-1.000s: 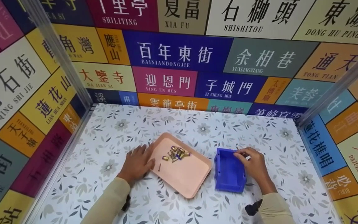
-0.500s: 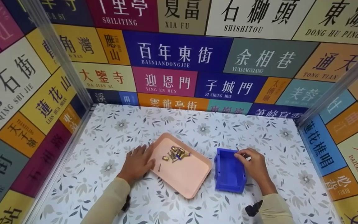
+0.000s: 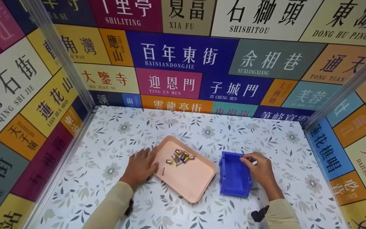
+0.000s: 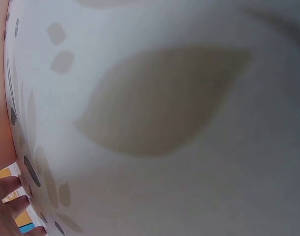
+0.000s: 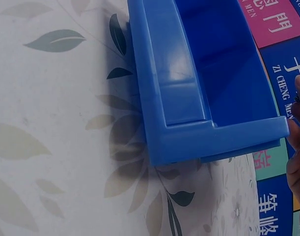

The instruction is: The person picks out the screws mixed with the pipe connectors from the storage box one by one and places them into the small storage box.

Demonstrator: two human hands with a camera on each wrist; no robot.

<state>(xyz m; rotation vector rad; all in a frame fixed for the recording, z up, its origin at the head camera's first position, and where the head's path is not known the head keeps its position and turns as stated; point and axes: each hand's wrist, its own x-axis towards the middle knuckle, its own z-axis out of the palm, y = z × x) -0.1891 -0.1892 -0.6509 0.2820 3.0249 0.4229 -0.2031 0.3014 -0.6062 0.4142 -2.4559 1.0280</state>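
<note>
Fingers spread, my left hand (image 3: pixel 140 166) rests at the left edge of a pink tray (image 3: pixel 195 189). Inside the tray lies a small heap of brass-coloured cylinders and screws (image 3: pixel 181 157), with a single screw (image 3: pixel 163 171) apart from it. Over the far right rim of a blue plastic bin (image 3: pixel 235 178), my right hand (image 3: pixel 260 167) has its fingers curled. In the right wrist view a small dark, screw-like piece (image 5: pixel 297 99) shows between its fingertips, mostly hidden. No small parts show inside the bin. The left wrist view catches only fingertips (image 4: pixel 12 204) beside the tray's side (image 4: pixel 0 108).
A white tabletop with a leaf print (image 3: pixel 170 124) lies under everything. Panels with coloured street-name signs (image 3: pixel 183 52) enclose the back and both sides. A narrow gap separates the tray from the bin.
Both hands, the tray and the bin keep their places. The right fingertips at the bin's rim shift very slightly, and a thin tip seen above them earlier no longer shows.
</note>
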